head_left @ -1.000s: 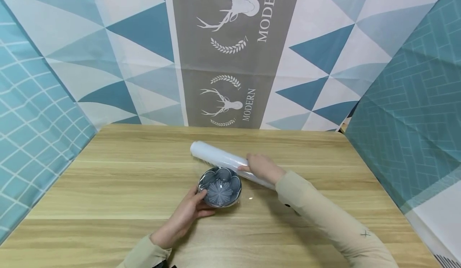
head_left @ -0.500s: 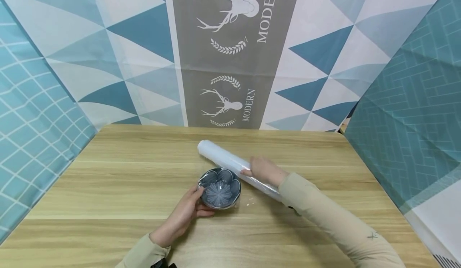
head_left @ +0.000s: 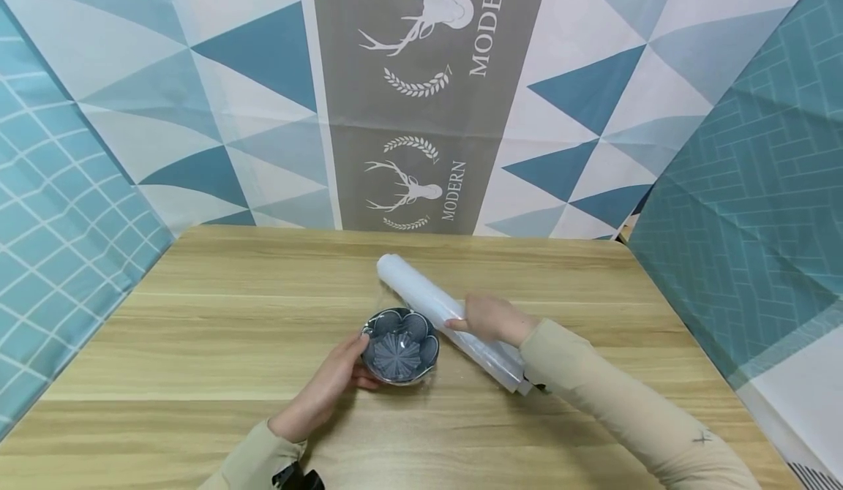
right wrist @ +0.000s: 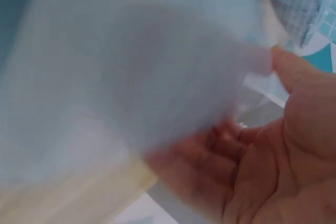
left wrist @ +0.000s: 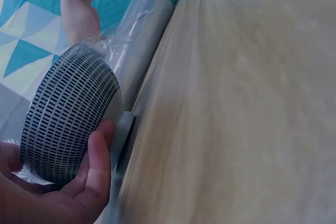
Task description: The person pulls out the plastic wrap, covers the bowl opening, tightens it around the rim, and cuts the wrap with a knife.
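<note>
A dark blue-grey patterned bowl (head_left: pixel 398 351) has clear plastic wrap over its mouth. My left hand (head_left: pixel 332 384) holds its left side, thumb at the rim and fingers beneath; the left wrist view shows the bowl's dashed outer wall (left wrist: pixel 71 114) tilted, with film clinging to it. Behind and right of the bowl, a long white roll of plastic wrap (head_left: pixel 416 285) lies at a slant. Its middle is in the grip of my right hand (head_left: pixel 492 317). Up close in the right wrist view, the roll (right wrist: pixel 126 77) is blurred and hides part of the fingers.
Both hands work over a wooden table (head_left: pixel 230 329). A patterned cloth backdrop (head_left: pixel 263 110) rises at its far edge, and teal sheets (head_left: pixel 757 219) hang at the sides. Thin film stretches between the bowl and the roll.
My right hand has shifted right and slightly nearer, carrying the roll with it; the roll's far end has swung right. My left hand and the bowl have moved only slightly left.
</note>
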Tool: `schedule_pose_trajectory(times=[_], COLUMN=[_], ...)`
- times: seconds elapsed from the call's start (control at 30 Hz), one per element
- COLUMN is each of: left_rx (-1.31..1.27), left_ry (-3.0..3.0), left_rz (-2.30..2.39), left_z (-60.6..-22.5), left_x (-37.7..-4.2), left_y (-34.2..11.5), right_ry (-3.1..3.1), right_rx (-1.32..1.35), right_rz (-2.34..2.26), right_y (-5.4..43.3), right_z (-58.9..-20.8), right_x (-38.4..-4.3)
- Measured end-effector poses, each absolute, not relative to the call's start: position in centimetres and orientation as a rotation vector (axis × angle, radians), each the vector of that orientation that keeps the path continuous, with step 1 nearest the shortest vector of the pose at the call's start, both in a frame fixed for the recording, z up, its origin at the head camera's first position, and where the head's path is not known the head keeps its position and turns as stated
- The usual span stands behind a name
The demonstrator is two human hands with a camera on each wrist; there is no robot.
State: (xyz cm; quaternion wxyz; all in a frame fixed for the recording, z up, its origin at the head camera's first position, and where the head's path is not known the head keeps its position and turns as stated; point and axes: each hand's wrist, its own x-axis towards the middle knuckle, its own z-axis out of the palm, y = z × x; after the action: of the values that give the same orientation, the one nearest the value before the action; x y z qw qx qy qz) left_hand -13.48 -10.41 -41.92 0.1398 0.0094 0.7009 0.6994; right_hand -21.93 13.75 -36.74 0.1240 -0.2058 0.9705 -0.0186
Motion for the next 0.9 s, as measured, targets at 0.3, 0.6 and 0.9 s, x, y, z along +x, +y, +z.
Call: schedule_pose_trajectory(times=[0.3, 0.6, 0.9], left_rx=[-0.01, -0.012, -0.059], left_ry=[2.083, 2.119, 2.167], left_rz=[1.977, 1.949, 1.92], left_z=[-41.9, -41.8, -42.0], left_x=[-14.0, -15.0, -15.6], left_y=[-10.9, -11.4, -11.4], right_ry=[2.79, 2.785, 2.772], right_rx=[-0.532, -0.458, -0.368], right_rz=[-0.129, -0.328, -0.482], right_y=[14.2, 14.9, 15.2], right_z=[-36.7, -37.2, -37.7], right_x=[-21.1, -20.1, -19.2])
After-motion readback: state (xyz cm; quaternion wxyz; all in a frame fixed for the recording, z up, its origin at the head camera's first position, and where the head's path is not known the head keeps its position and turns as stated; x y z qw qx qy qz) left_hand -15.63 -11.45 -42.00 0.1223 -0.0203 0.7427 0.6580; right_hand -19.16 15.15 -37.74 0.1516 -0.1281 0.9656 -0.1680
